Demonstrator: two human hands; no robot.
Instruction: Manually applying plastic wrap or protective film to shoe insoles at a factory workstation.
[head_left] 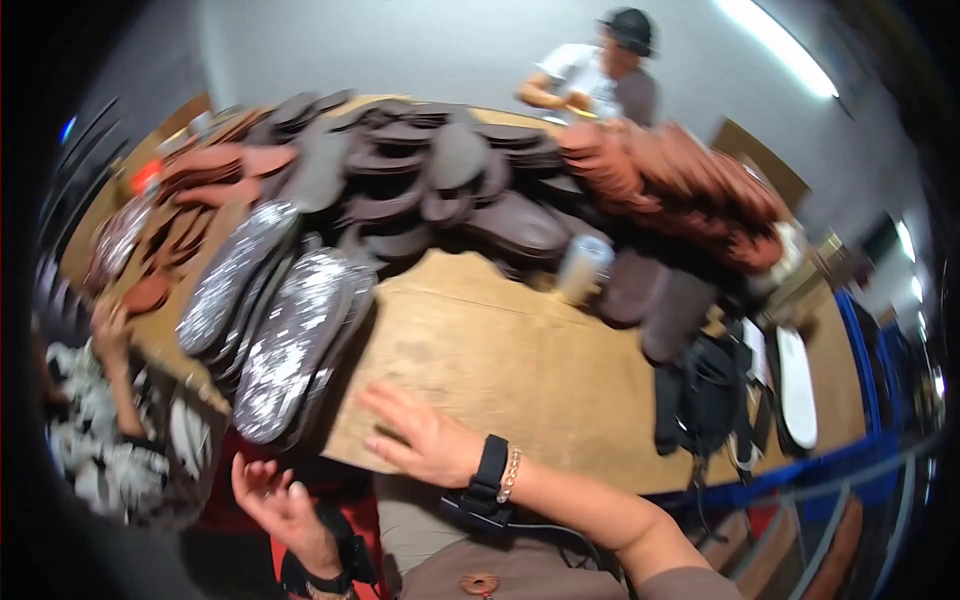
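Note:
My right hand (425,435) hovers over or rests on the near edge of the tan table (500,370), fingers spread and holding nothing; contact is hard to judge. Below the table edge, my left hand (285,515) is turned palm up, its fingers loosely bent and apart, with nothing in it. Just beyond my left hand lies a stack of shoe soles (290,350) with shiny clear film over its top. A second film-covered stack of soles (235,285) lies to its left. Dark brown soles (515,225) are heaped behind.
Rust-coloured soles (670,190) pile up at the back right. A whitish roll (585,265) stands before the heap. A black bag (705,390) and a white sole (797,390) lie at right. One person (600,85) works behind the table, another (110,350) at left.

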